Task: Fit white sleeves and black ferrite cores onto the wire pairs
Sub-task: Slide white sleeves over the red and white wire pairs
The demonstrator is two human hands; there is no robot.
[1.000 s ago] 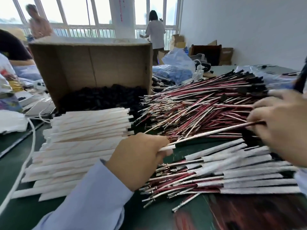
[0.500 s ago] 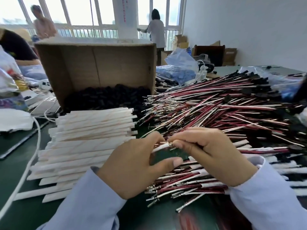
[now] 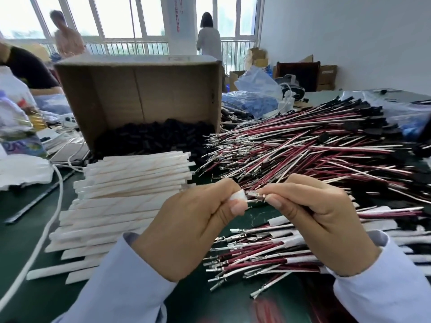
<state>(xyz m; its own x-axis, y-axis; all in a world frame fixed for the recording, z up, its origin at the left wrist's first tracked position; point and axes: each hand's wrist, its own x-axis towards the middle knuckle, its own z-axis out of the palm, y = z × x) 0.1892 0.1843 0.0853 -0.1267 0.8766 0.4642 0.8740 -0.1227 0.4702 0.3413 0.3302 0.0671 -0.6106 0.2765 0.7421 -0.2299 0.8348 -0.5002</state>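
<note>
1. Since a second ago, we are bringing our right hand [image 3: 319, 224] in from the far right edge, and it is now meeting our left hand [image 3: 193, 229] above the green table [image 3: 28, 241].
2. Our left fingers are pinching the end of a white sleeve [image 3: 240, 197]; our right fingers are pinching the metal tips of a wire pair [image 3: 256, 196], right at the sleeve's mouth.
3. Red writing is running down a white pillar [image 3: 177, 19] by the windows, too blurred for us to read.
4. We are seeing a cardboard box [image 3: 140, 94] of black ferrite cores [image 3: 154, 138] behind a stack of sleeves [image 3: 130, 183], with loose wire pairs [image 3: 303, 155] heaped to its right.
5. Our right hand is covering part of the sleeved pairs [image 3: 268, 255] lying beneath it; a white cable [image 3: 53, 206] is trailing along the table's left.
</note>
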